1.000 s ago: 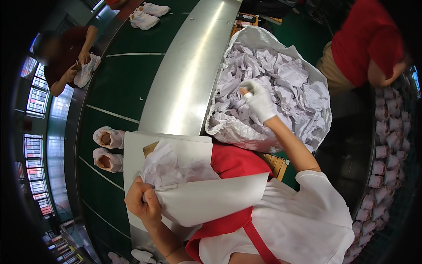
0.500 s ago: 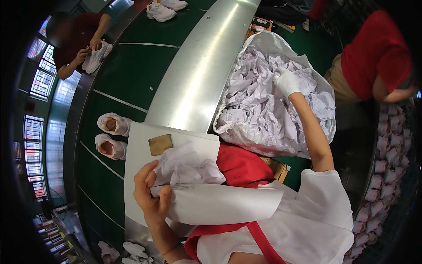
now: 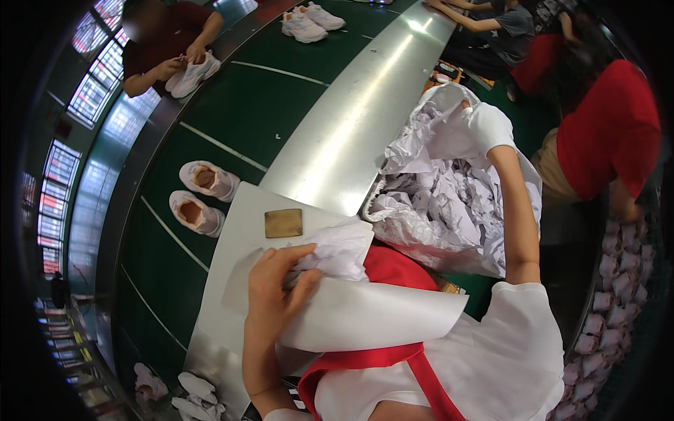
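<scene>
Over the white sheets at the table's near end is my bare left hand (image 3: 279, 288), its thumb and fingers curved around a crumpled piece of white paper (image 3: 337, 252). A larger white sheet (image 3: 372, 316) curls over the near edge below it. My right hand (image 3: 489, 128), in a white glove with a fingertip showing bare, is at the far part of a big white sack (image 3: 449, 252). Crumpled white paper (image 3: 460, 196) fills the sack. A piece of paper (image 3: 449, 137) hangs at that hand, apparently gripped; its fingers are partly hidden.
A small brown block (image 3: 283, 223) lies on the white sheets. Left of them, a pair of pale shoes (image 3: 203, 196) stands on the green conveyor belt (image 3: 232, 119). A metal ledge (image 3: 358, 105) runs away from me. Co-workers sit across the belt and farther along; many shoes line the right side.
My right hand has moved within the sack, and a piece of paper now rises beside it. My left hand has shifted over the crumpled paper. The whole view has turned slightly.
</scene>
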`<state>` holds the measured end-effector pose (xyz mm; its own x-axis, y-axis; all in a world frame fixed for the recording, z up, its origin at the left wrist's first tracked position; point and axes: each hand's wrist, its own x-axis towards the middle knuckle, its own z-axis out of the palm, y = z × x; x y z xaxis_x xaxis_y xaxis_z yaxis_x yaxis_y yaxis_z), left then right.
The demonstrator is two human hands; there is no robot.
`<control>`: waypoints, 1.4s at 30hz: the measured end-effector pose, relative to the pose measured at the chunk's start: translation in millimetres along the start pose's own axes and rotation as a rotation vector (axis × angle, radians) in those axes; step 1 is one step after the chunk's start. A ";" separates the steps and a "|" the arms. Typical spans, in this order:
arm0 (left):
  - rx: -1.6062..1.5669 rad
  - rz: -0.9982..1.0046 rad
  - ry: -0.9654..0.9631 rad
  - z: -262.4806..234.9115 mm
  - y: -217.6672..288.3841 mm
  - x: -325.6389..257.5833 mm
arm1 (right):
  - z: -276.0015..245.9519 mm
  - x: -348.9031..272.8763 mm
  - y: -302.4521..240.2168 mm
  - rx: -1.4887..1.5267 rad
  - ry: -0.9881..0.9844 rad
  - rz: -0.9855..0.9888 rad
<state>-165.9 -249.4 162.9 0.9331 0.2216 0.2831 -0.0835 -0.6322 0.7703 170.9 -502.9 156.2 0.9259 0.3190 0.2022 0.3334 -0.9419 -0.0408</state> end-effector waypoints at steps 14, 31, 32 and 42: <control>0.304 0.267 0.486 -17.5 11.8 1.7 | -89.6 -107.6 -209.8 1.092 -0.886 -0.966; -0.411 -0.063 0.826 -59.8 4.9 -28.3 | -27.7 -175.2 -280.4 1.182 -0.358 -1.068; -0.567 -0.087 0.776 -60.9 -6.9 -32.0 | -25.9 -175.0 -285.5 1.309 -0.538 -0.996; -0.057 -0.221 0.416 -42.5 -21.6 -49.5 | -32.1 -140.7 -288.0 1.678 -1.054 -0.617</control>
<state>-225.1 -215.1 156.6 0.7126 0.6322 0.3043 0.0717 -0.4970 0.8648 -61.1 -279.9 170.8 0.1760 0.9832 0.0477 -0.1912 0.0817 -0.9781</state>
